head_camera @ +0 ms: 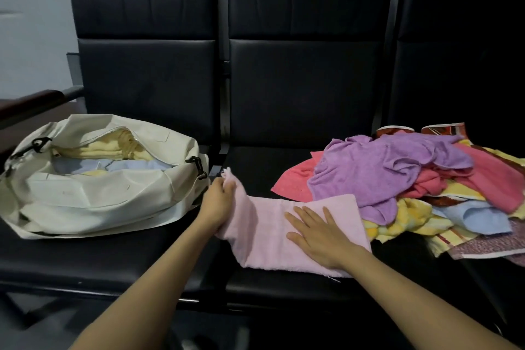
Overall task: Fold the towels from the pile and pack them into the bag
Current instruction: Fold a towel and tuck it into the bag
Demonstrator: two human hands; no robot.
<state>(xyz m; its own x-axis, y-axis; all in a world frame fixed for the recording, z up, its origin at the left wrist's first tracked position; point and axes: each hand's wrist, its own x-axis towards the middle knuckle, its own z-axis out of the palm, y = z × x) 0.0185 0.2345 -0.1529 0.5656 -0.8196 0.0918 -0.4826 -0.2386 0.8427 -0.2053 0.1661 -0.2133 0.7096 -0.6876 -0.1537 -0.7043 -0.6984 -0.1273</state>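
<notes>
A light pink towel [264, 231] lies across the middle seat, partly folded. My left hand [218, 202] grips its left end, which is lifted off the seat. My right hand [318, 231] presses flat on the towel's right half, fingers straight. The pile of towels [397, 179] sits on the seat to the right, with a purple one on top of coral, yellow and blue ones. The cream bag [93, 196] lies open on the left seat, with folded yellow and pale blue towels [113, 155] inside.
All of this rests on a row of black padded seats [113, 258] with high backs. A dark armrest [31, 102] stands at the far left behind the bag. The seat gap runs between the bag and the pink towel.
</notes>
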